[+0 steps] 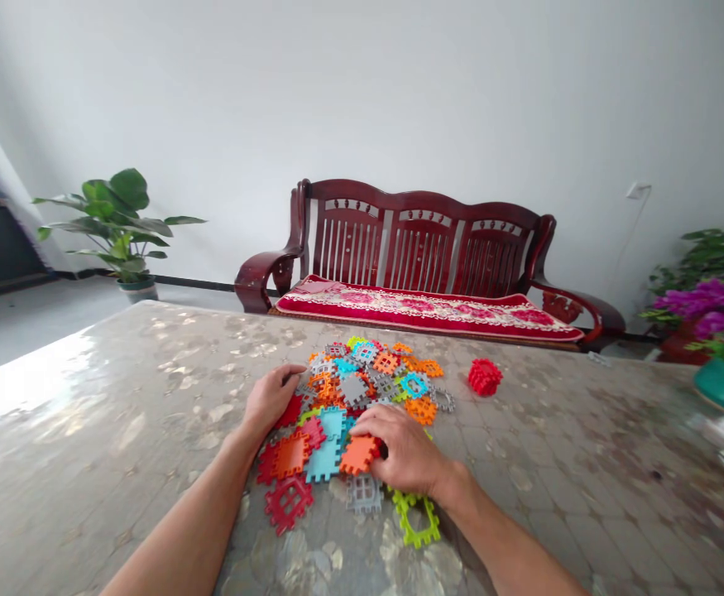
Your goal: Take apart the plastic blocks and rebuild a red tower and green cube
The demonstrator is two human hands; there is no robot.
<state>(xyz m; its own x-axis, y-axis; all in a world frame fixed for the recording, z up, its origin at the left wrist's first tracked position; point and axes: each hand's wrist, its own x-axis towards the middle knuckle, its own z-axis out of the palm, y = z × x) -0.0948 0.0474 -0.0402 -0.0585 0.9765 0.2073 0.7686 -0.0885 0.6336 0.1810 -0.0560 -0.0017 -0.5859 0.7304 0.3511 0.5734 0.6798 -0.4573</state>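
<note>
Item: my left hand. Palm down at the left edge of the tile pile, fingers loosely curved and together, fingertips resting on a red tile. It pinches nothing that I can see.

Item: my right hand. Palm down on the near right part of the pile, fingers curled and close together over an orange tile, which they touch at its right edge. Whether the thumb grips it from below I cannot tell.

Item: tile pile. Flat notched plastic squares in orange, grey, blue, red, pink and green, heaped loosely at the middle of the table, between and beyond both hands.

Item: near tiles. An orange-and-red pair lies just beside my left wrist; a blue tile touches the orange tile on its left; a dark red open tile and a grey tile lie nearest me; a green frame lies under and beside my right wrist.

Item: red cube. Built of red tiles, standing alone on the table, right of the pile and well apart from both hands.

Item: surroundings. Wooden bench with a red cushion beyond the table; potted plant far left; purple flowers far right.
</note>
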